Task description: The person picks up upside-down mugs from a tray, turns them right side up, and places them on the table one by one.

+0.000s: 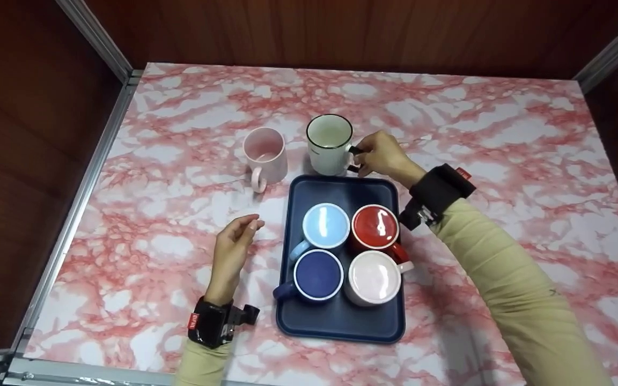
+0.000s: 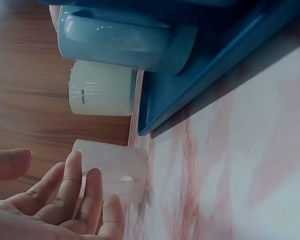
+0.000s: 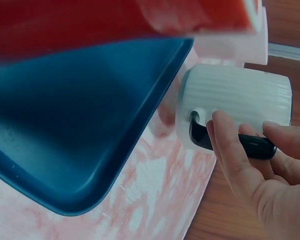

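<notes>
Looking down from the head view, the right hand [image 1: 383, 155] pinches the black handle of the white mug [image 1: 330, 145], which stands upright on the marble-patterned table [image 1: 502, 139] just beyond the far edge of the dark blue tray [image 1: 341, 316]. The pink mug [image 1: 265, 156] stands upright to the left of the white mug, off the tray. On the tray sit four mugs in a two-by-two block: the light blue mug [image 1: 325, 226], the red mug [image 1: 375, 228], the navy mug [image 1: 317, 274] and a white-lined mug [image 1: 374, 279]. The left hand [image 1: 232, 252] hovers over the table left of the tray, fingers loosely curled and holding nothing.

Left wrist view: the left hand [image 2: 55, 200] shows relaxed, empty fingers [image 2: 70, 185] near the pink mug [image 2: 120, 172]; the white mug [image 2: 102, 95], the light blue mug [image 2: 120, 42] and the tray [image 2: 200, 85] lie beyond.

Right wrist view: fingers [image 3: 230, 150] and thumb of the right hand [image 3: 260, 175] close on the black handle [image 3: 252, 145] of the ribbed white mug [image 3: 240, 100], just beside the rim of the tray [image 3: 80, 135]; the red mug [image 3: 115, 20] fills the upper edge.
</notes>
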Demonstrator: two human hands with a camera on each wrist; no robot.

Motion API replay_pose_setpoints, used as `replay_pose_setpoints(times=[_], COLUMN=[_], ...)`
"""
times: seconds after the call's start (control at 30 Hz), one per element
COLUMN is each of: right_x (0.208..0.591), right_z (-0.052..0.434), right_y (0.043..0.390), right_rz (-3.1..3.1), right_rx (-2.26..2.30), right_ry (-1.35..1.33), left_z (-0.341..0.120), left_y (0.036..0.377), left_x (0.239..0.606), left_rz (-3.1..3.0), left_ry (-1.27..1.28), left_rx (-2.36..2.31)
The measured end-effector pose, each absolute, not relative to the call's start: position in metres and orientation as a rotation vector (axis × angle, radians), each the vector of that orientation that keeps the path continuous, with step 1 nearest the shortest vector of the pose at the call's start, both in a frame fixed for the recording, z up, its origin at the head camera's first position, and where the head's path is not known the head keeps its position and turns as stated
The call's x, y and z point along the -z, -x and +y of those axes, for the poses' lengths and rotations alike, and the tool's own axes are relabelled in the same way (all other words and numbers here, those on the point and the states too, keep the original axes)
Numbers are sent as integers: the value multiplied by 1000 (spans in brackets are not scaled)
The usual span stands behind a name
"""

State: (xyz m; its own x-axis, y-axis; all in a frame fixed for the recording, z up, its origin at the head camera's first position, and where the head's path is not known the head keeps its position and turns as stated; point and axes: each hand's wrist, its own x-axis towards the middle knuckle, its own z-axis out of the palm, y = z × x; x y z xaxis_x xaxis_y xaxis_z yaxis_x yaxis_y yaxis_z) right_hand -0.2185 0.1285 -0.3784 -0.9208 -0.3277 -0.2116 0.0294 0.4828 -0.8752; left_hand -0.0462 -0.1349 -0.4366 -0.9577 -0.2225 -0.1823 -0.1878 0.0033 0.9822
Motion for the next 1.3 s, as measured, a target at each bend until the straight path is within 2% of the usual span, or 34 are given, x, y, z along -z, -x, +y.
replay_pose_setpoints(times=[0.6, 0.73, 1.0, 1.3], right_x=[394, 397, 400, 389], right_z=[121, 120, 124, 111], right_y=[231, 229, 228, 221], right_rz=[2148, 2051, 1965, 1736], right_rx=[1438, 1413, 1113, 1013], right_ry=[355, 473, 940, 1001], left_z=[-133, -133, -133, -129], left_y=[44, 44, 44, 45], left_x=[441, 442, 446, 450], left_rz=[-2211, -2193, -2193, -2231], left_ry=[-453, -452, -455, -423], left_rx=[2141, 2150, 2164, 2145])
